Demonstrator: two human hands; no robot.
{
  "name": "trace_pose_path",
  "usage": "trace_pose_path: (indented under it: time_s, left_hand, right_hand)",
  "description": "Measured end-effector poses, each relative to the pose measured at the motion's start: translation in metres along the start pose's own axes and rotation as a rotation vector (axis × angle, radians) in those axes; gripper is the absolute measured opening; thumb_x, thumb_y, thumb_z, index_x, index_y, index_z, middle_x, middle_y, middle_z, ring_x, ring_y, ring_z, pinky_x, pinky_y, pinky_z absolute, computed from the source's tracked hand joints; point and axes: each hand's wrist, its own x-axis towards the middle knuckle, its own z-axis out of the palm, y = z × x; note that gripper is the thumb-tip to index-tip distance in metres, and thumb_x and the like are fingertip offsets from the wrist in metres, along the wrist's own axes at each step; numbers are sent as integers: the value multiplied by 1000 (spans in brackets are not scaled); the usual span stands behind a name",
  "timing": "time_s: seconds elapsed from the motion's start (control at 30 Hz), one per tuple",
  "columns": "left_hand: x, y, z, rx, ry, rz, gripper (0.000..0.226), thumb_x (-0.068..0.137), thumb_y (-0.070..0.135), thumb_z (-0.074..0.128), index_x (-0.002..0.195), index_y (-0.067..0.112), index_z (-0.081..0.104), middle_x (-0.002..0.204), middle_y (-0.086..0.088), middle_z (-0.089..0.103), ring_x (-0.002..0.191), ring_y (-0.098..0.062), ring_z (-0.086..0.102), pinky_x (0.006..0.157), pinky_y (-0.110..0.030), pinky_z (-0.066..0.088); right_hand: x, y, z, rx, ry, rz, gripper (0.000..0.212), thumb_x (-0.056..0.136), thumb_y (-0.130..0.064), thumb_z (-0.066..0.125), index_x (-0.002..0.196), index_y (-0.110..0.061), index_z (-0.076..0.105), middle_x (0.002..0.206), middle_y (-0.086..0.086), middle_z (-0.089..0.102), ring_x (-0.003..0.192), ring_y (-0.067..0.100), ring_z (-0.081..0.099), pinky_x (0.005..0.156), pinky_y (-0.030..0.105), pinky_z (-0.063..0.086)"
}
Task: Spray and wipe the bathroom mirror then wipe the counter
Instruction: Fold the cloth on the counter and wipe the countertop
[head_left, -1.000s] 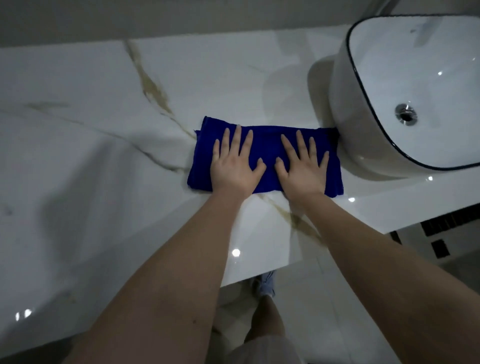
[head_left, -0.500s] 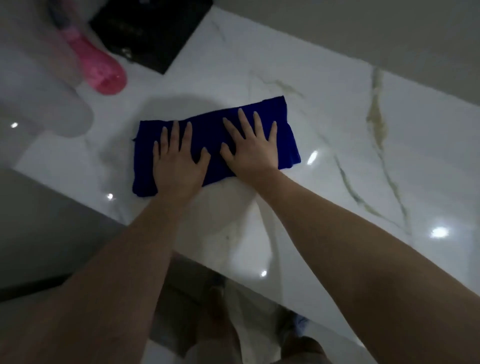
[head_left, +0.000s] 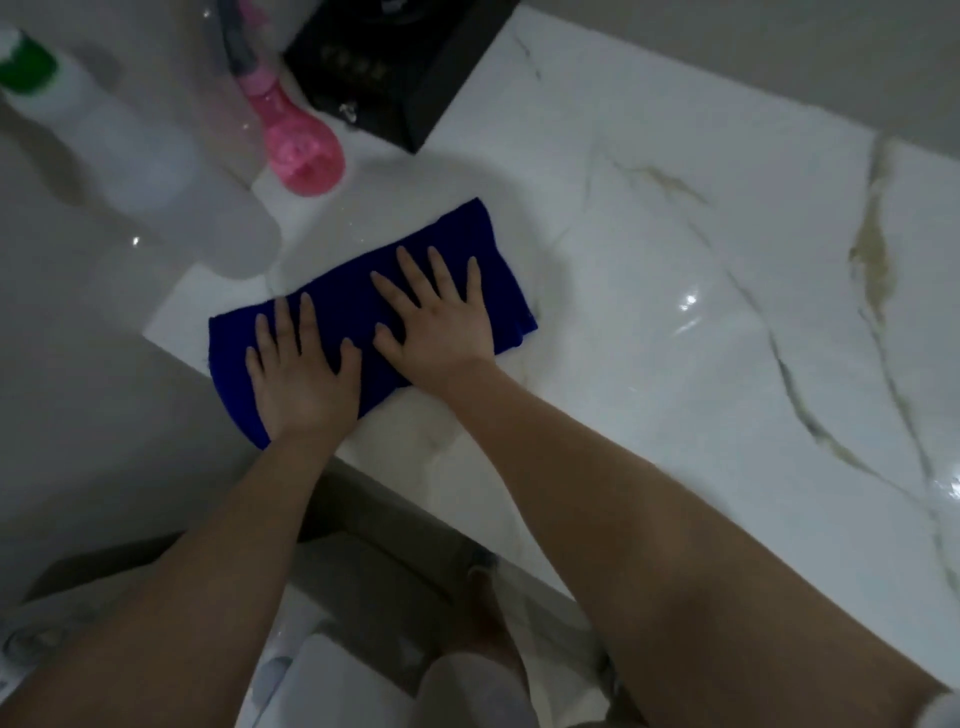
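A folded blue cloth (head_left: 483, 249) lies flat on the white marble counter (head_left: 675, 364), near its left end and front edge. My left hand (head_left: 304, 374) presses on the cloth's left half with fingers straight and spread. My right hand (head_left: 436, 322) presses on the right half the same way. A pink spray bottle (head_left: 304, 150) stands just behind the cloth, its upper part blurred against the wall.
A black box (head_left: 395, 67) sits at the back of the counter beside the pink bottle. A white bottle with a green cap (head_left: 78, 109) shows at the upper left. The counter's left end is right beside the cloth. Floor and feet show below.
Both hands have slid the cloth leftward along the counter, away from the sink, up to the left end near the pink bottle. The sink has left the view.
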Motion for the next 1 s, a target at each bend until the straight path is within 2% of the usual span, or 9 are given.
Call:
trace_pose_path:
  time_s: [0.2, 0.43, 0.6, 0.83, 1.0]
  left_hand:
    - [3, 14, -7, 25, -55, 34, 64, 100, 44, 24, 153, 17, -1, 160, -7, -4, 147, -26, -5, 119, -44, -1]
    - [-48, 77, 9, 3, -15, 222, 67, 99, 47, 26, 153, 15, 2, 160, -9, -3, 147, -25, -5, 119, -41, -4]
    - [-133, 159, 22, 31, -55, 432, 70, 97, 50, 25, 153, 15, 2, 160, -9, -3, 147, -25, -5, 119, -42, -3]
    - [-283, 287, 41, 74, -134, 788, 72, 95, 54, 22, 153, 16, 0, 160, -8, -2, 147, -26, -4, 119, -43, -1]
    - [-388, 365, 59, 109, -155, 1088, 71, 96, 52, 25, 152, 13, 9, 160, -11, 6, 147, -29, 3, 119, -45, 3]
  right_hand:
    - [-21, 8, 4, 49, 22, 60, 58, 99, -55, 17, 153, -36, 9, 162, -4, 0, 148, 23, -7, 113, 52, -19]
    - [-102, 57, 14, 80, 116, 218, 58, 99, -54, 20, 153, -35, 12, 162, -4, 3, 149, 22, -3, 115, 51, -14]
    - [-221, 124, 22, 123, 169, 422, 57, 98, -54, 22, 152, -37, 15, 162, -5, 6, 149, 21, -1, 117, 50, -11]
    - [-415, 212, 40, 148, 161, 784, 57, 98, -56, 17, 152, -41, 5, 162, -7, -2, 149, 19, -6, 118, 48, -10]
    - [-545, 255, 61, 190, 211, 1059, 58, 97, -56, 20, 151, -42, 6, 162, -8, -1, 149, 19, -3, 119, 48, -7]
